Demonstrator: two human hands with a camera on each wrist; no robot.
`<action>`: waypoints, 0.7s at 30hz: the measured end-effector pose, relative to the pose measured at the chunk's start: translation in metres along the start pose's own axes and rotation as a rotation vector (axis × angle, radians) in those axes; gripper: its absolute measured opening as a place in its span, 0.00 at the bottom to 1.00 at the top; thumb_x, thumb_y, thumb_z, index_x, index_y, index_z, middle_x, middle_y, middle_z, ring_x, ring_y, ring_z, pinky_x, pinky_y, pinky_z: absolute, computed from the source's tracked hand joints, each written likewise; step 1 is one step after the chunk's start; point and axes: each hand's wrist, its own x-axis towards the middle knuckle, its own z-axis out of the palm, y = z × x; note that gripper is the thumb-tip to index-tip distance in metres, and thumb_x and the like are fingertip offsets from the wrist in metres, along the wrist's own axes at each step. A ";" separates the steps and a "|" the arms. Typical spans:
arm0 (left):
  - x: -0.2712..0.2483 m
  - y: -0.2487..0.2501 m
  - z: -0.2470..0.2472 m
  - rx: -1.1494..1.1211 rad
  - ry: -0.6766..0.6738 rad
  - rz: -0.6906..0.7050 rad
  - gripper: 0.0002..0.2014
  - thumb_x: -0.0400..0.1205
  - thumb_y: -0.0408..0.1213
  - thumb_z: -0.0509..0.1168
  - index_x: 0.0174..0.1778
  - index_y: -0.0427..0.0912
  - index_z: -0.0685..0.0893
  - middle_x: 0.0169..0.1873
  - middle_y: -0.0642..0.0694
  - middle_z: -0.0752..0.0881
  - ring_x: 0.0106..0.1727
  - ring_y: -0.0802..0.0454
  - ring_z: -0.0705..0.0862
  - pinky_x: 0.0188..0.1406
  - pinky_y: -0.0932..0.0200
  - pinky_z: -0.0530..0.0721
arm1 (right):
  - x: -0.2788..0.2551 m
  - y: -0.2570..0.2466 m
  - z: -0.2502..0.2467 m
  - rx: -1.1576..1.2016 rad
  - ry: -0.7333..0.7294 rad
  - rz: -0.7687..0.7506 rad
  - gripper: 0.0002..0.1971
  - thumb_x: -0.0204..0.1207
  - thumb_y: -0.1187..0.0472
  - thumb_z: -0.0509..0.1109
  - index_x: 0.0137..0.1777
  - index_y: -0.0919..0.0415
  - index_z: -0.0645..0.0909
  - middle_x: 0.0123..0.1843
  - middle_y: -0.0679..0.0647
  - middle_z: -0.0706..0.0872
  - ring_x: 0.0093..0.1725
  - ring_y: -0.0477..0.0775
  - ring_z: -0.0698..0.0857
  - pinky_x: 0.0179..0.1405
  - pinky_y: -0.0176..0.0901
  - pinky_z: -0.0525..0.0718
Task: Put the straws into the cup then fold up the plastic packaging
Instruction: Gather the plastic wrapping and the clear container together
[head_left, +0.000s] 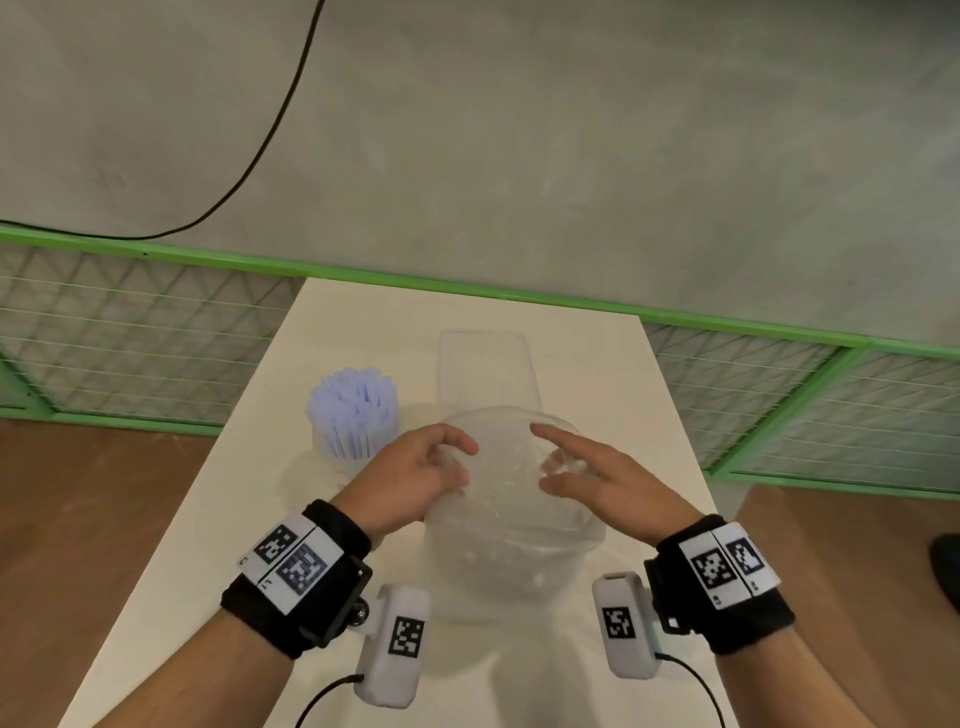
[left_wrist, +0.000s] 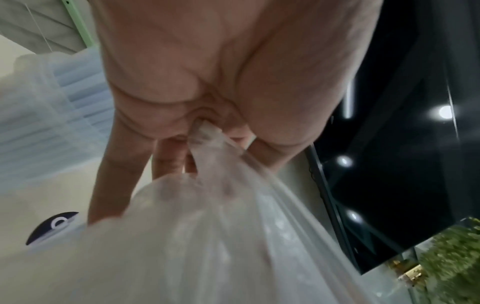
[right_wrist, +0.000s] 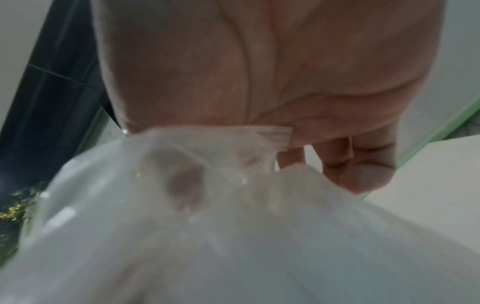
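Observation:
A bunch of pale blue straws (head_left: 353, 410) stands upright in a translucent cup (head_left: 335, 465) at the table's left. The clear plastic packaging (head_left: 504, 525) arches up at the table's middle, and its far end lies flat on the table. My left hand (head_left: 457, 467) pinches the packaging's left edge, and the left wrist view shows the plastic (left_wrist: 207, 236) caught between thumb and fingers (left_wrist: 171, 156). On the other side, my right hand (head_left: 550, 467) pinches the right edge, where a corner of the packaging (right_wrist: 270, 139) sits against the palm.
The white table (head_left: 597, 364) is narrow, with wood floor on both sides. A green-framed mesh fence (head_left: 156, 332) runs behind it, below a grey wall with a black cable (head_left: 280, 114). A dark shoe (head_left: 948, 566) shows at the right edge.

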 end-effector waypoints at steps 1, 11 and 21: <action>0.002 -0.003 0.000 0.006 0.006 0.019 0.08 0.80 0.31 0.66 0.49 0.50 0.85 0.41 0.41 0.83 0.44 0.42 0.88 0.42 0.48 0.83 | 0.001 0.000 0.002 0.034 -0.003 0.015 0.27 0.76 0.39 0.71 0.75 0.31 0.72 0.68 0.39 0.81 0.71 0.44 0.75 0.71 0.41 0.70; 0.018 -0.025 -0.001 0.221 -0.059 -0.062 0.16 0.82 0.26 0.59 0.45 0.48 0.88 0.59 0.46 0.85 0.53 0.49 0.85 0.56 0.51 0.82 | 0.021 0.017 0.013 0.172 -0.103 0.275 0.42 0.64 0.17 0.57 0.58 0.50 0.89 0.58 0.46 0.91 0.63 0.48 0.86 0.76 0.51 0.70; 0.025 -0.020 0.004 0.358 -0.264 -0.244 0.17 0.85 0.34 0.54 0.61 0.53 0.84 0.59 0.51 0.84 0.57 0.46 0.86 0.51 0.47 0.87 | 0.022 0.019 0.008 0.085 -0.112 0.283 0.29 0.83 0.37 0.57 0.53 0.62 0.88 0.57 0.57 0.89 0.62 0.57 0.86 0.70 0.50 0.75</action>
